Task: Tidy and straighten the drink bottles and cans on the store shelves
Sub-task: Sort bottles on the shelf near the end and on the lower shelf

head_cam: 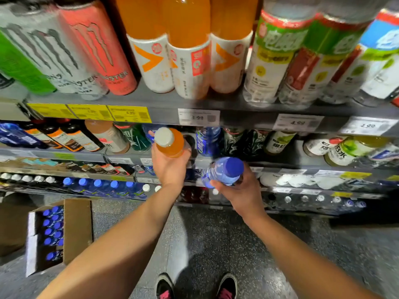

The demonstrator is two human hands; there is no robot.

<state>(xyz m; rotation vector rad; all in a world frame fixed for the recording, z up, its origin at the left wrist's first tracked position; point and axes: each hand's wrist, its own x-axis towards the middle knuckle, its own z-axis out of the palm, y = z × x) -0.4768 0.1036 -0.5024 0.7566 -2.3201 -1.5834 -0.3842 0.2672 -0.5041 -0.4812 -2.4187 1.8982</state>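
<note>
The left hand point(167, 167) grips an orange bottle point(170, 143); the right hand point(239, 190) grips a blue bottle point(224, 172). With both hands full, either bottle may knock shelf point(237, 162) neighbours over.

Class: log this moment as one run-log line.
left hand: grips orange drink bottle | right hand: grips blue-capped bottle | both off the shelf

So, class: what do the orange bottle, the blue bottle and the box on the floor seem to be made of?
Orange bottle: likely clear glossy plastic, since the drink shows through; white cap.
Blue bottle: translucent plastic, probably, with a matt blue cap.
Box: brown cardboard, dull, with open flaps.
</note>
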